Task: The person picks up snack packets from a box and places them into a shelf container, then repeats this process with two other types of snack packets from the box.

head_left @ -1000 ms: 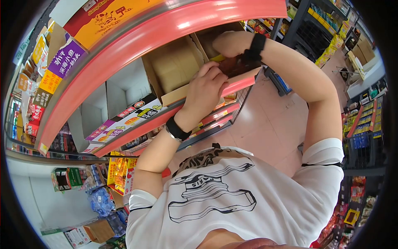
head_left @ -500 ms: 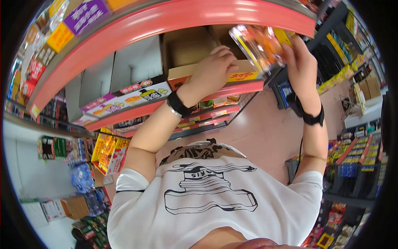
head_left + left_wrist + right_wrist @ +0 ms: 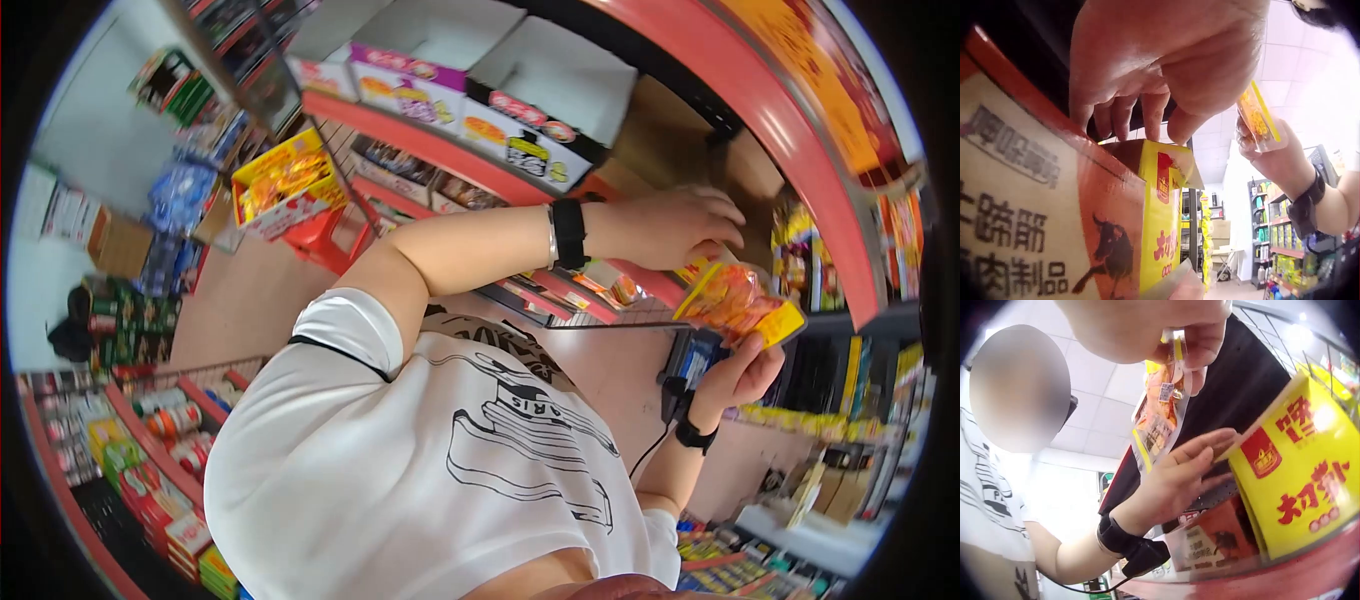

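Observation:
My right hand [image 3: 740, 375] pinches the yellow-labelled end of a clear snack packet [image 3: 735, 300] with orange-red contents. The packet is held out in front of the shelf, beside the left hand. My left hand [image 3: 685, 225] reaches to the shelf with its fingers loosely extended. In the right wrist view its fingertips are right at the edge of a yellow cardboard box [image 3: 1300, 481] with red lettering. The left wrist view has the fingers hanging over that box, next to a white-and-red carton [image 3: 1110, 237] printed with a black bull.
Open display cartons [image 3: 530, 110] stand along the red-edged shelf [image 3: 420, 160]. An upper red shelf edge [image 3: 770, 110] curves above the hands. Behind on the left, a yellow box of packets [image 3: 285, 185] sits on a red stool [image 3: 330, 235]. More stocked racks [image 3: 130, 440] line the lower left.
My right hand has come out of the shelf box with the snack packet and brought it rightward. The left hand has stayed by the boxes while the head view has turned to the right.

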The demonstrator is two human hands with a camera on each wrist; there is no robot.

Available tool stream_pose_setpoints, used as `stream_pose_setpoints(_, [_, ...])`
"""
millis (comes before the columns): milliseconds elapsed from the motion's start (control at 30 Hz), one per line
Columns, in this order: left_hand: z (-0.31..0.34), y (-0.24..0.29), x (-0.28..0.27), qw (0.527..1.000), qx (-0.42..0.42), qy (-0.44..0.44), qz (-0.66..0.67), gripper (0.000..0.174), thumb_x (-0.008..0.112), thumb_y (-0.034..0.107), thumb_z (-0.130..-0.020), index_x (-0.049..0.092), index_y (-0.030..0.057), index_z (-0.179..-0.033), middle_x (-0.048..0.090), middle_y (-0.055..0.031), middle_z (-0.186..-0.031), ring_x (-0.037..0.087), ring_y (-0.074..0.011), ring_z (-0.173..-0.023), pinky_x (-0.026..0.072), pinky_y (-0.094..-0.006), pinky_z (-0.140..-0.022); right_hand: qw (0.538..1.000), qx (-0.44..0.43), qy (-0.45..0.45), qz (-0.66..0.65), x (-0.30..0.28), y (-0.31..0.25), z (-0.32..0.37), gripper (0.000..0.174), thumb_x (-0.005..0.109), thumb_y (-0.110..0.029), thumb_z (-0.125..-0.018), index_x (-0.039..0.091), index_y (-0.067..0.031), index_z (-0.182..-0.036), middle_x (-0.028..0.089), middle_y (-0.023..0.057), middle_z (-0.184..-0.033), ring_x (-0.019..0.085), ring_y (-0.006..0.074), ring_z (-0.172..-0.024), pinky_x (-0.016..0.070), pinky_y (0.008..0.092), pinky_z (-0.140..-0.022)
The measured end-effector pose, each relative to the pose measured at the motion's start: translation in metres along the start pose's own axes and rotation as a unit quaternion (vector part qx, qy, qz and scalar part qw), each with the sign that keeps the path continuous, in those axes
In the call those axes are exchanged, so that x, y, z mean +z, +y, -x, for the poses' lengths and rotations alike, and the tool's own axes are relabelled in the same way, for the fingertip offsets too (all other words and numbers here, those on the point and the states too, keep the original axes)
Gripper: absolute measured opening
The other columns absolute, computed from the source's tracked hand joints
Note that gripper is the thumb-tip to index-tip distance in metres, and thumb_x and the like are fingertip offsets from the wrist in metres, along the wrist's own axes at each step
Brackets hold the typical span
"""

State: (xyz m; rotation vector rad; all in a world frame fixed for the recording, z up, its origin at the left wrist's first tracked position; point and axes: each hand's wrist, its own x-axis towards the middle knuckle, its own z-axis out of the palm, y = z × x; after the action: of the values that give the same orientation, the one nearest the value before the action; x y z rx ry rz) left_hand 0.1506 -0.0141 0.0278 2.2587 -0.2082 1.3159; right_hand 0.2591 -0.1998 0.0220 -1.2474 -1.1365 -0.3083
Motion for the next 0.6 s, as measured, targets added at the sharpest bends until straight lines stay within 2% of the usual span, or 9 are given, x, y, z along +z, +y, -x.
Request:
stream_pose_setpoints(67, [0.016, 0.011, -0.024, 0.999, -0.03, 0.007, 0.027, 0.023, 0.054, 0.014, -0.081, 0.057, 0.0034, -0.101, 0.056, -0.0102, -0.105, 0.05, -0.0234, -0.103, 0.0391, -0.0337, -0.09, 0.999, 0.015, -0.04, -0.026, 0.012, -0.001, 0.005, 0.011, 0.048, -0.011, -0.09, 0.048, -0.0006, -0.095, 0.058, 0.008, -0.084, 0.053, 0.0089, -0.065, 0.043, 0.0192, -0.056])
stream_pose_setpoints(133, [0.045, 0.031, -0.053, 0.897, -0.283, -0.007, 0.34, 0.022, 0.049, 0.019, -0.087, 0.058, 0.002, -0.099, 0.058, -0.0096, -0.091, 0.056, -0.0157, -0.088, 0.0441, -0.0294, -0.08, 0.995, 0.032, -0.076, -0.05, 0.032, 0.0, 0.011, 0.011, 0.047, -0.01, -0.09, 0.048, -0.0005, -0.096, 0.058, 0.0086, -0.085, 0.054, 0.0092, -0.065, 0.0435, 0.0192, -0.056])
stream_pose_setpoints(167, [0.06, 0.04, -0.07, 0.858, -0.316, 0.01, 0.405, 0.027, 0.048, 0.023, -0.089, 0.057, 0.0011, -0.103, 0.06, -0.0071, -0.084, 0.057, -0.0114, -0.081, 0.0462, -0.0253, -0.072, 0.991, 0.081, -0.081, -0.066, 0.044, 0.001, 0.017, 0.011, 0.047, -0.009, -0.09, 0.048, -0.0004, -0.096, 0.058, 0.0087, -0.086, 0.054, 0.0093, -0.065, 0.044, 0.0194, -0.057])
stream_pose_setpoints(200, [0.077, 0.044, -0.084, 0.858, -0.325, 0.022, 0.398, 0.027, 0.048, 0.023, -0.089, 0.057, 0.0011, -0.103, 0.06, -0.0071, -0.084, 0.057, -0.0114, -0.081, 0.0462, -0.0253, -0.072, 0.985, 0.129, -0.085, -0.08, 0.057, -0.001, 0.023, 0.011, 0.047, -0.009, -0.09, 0.048, -0.0002, -0.096, 0.058, 0.0089, -0.086, 0.055, 0.0093, -0.066, 0.0446, 0.0196, -0.057])
stream_pose_setpoints(267, [0.113, 0.051, -0.11, 0.891, -0.372, -0.098, 0.241, 0.027, 0.052, 0.019, -0.087, 0.055, -0.0002, -0.105, 0.062, -0.007, -0.084, 0.058, -0.0108, -0.083, 0.0466, -0.0244, -0.071, 0.976, 0.138, -0.143, -0.093, 0.08, -0.004, 0.035, 0.011, 0.046, -0.009, -0.09, 0.048, 0.0007, -0.095, 0.056, 0.0077, -0.085, 0.053, 0.0088, -0.065, 0.0438, 0.0202, -0.055])
stream_pose_setpoints(367, [0.171, 0.063, -0.138, 0.904, -0.361, -0.044, 0.223, 0.023, 0.055, 0.015, -0.085, 0.054, -0.0013, -0.101, 0.063, -0.0074, -0.082, 0.059, -0.0094, -0.077, 0.0471, -0.0248, -0.068, 0.935, 0.128, -0.324, -0.072, 0.121, -0.011, 0.058, 0.009, 0.048, -0.005, -0.088, 0.052, 0.0007, -0.093, 0.055, 0.0057, -0.082, 0.053, 0.0089, -0.067, 0.0432, 0.0198, -0.058])
stream_pose_setpoints(467, [0.231, 0.064, -0.163, 0.848, -0.462, 0.05, 0.255, 0.02, 0.056, 0.011, -0.084, 0.054, -0.0017, -0.1, 0.062, -0.0061, -0.078, 0.06, -0.0087, -0.072, 0.0474, -0.0245, -0.066, 0.899, 0.118, -0.412, -0.092, 0.176, -0.033, 0.081, 0.013, 0.047, -0.005, -0.087, 0.052, 0.0014, -0.097, 0.055, 0.0051, -0.082, 0.052, 0.0079, -0.065, 0.0417, 0.0184, -0.058])
stream_pose_setpoints(567, [0.267, 0.079, -0.203, 0.786, -0.534, 0.171, 0.26, 0.016, 0.054, 0.01, -0.085, 0.055, -0.0007, -0.097, 0.06, -0.0019, -0.073, 0.057, -0.0077, -0.067, 0.0464, -0.0224, -0.062, 0.845, 0.023, -0.526, -0.093, 0.235, -0.058, 0.101, 0.017, 0.047, -0.007, -0.088, 0.051, 0.0018, -0.101, 0.056, 0.0054, -0.081, 0.053, 0.0073, -0.061, 0.0424, 0.0177, -0.055])
stream_pose_setpoints(600, [0.284, 0.081, -0.219, 0.784, -0.538, 0.174, 0.256, 0.016, 0.054, 0.01, -0.085, 0.055, -0.0007, -0.097, 0.06, -0.0019, -0.073, 0.057, -0.0077, -0.067, 0.0464, -0.0224, -0.062, 0.792, 0.171, -0.568, -0.144, 0.254, -0.065, 0.113, 0.017, 0.047, -0.008, -0.088, 0.05, 0.0013, -0.102, 0.056, 0.0054, -0.08, 0.053, 0.0074, -0.058, 0.0421, 0.0176, -0.052])
